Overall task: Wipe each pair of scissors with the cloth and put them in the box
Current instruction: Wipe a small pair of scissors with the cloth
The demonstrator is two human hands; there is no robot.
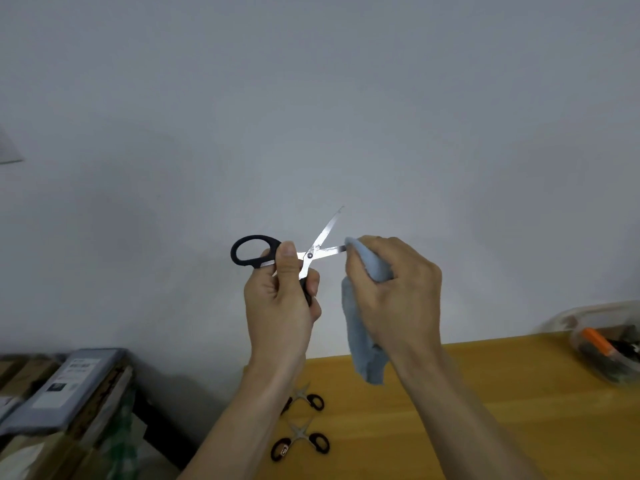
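Far left, at about 8 o'clock of the view: a stack of flat packages (65,386), grey-blue wrapper with a white label on top, lying on brown cartons; label text too blurred to read.

Centre-left: left hand (280,306), raised in front of a pale wall (311,98). Its fingers (311,284) and thumb are curled round the lower handle of the black-handled scissors (273,256). The upper black loop sticks out toward 9 o'clock of the hand. The blades stand apart in a V from the pivot: one blade points to about 1 o'clock, the other to about 3 o'clock.

Centre-right: right hand (394,289), fingers bunched and gripping the light blue cloth (367,341). The top of the cloth wraps the tip of the 3 o'clock blade; the rest hangs down toward 6 o'clock, its lower edge above the worktop.

Below, at 6 o'clock: yellow-brown worktop (485,410). Two small scissors lie on it between the forearms, both with blades apart and black loops: the farther pair (306,398) partly hidden by the left forearm, the nearer pair (301,441) just below it, not touching.

Far right, at 4 o'clock: clear plastic box (602,344) on the worktop near its back edge, holding an orange-handled item and dark items that cannot be told apart.
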